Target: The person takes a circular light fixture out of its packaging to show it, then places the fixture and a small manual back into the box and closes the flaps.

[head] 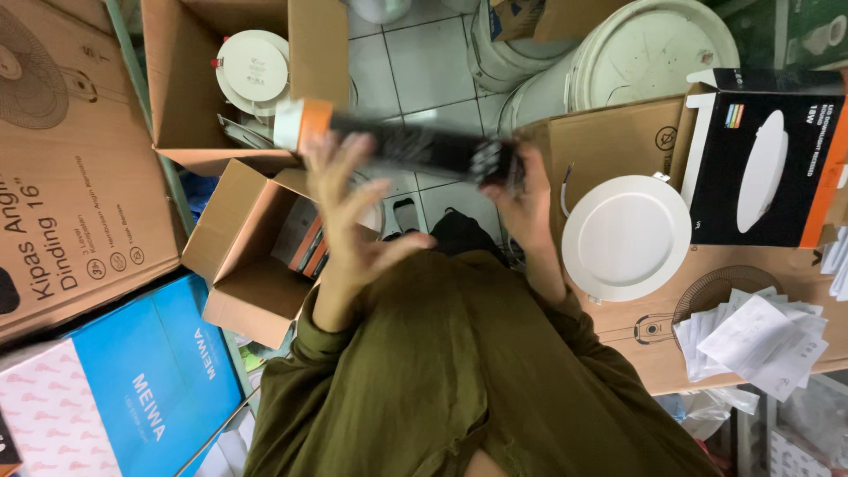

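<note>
Both hands are raised in front of the person's chest, holding a long, flat black carton with an orange and white end (397, 141) level between them, blurred by motion. The left hand (349, 208) is at the orange end: its fingers are spread and only loosely curled, the palm turned up and inward, so the grip is wide open and the carton rests against the fingertips and thumb rather than being clasped. The right hand (526, 199) is at the dark end, fingers wrapped round the carton's edge in a closed grip, wrist bent upward. Both forearms come up out of olive-green sleeves (459, 371).

The carton hangs above the tiled floor (424, 62), between an open cardboard box (190, 88) holding a round white downlight (252, 69) and a flat brown box serving as a worktop (618, 141). On that brown surface lies another round white downlight (625, 237), just beside the right hand, with a black printed light carton (764, 159) standing next to it and a stack of folded paper leaflets (760, 340) nearer the edge. A smaller open cardboard box (256, 265) sits below the left hand, and white plastic buckets (645, 49) stand beyond.
</note>
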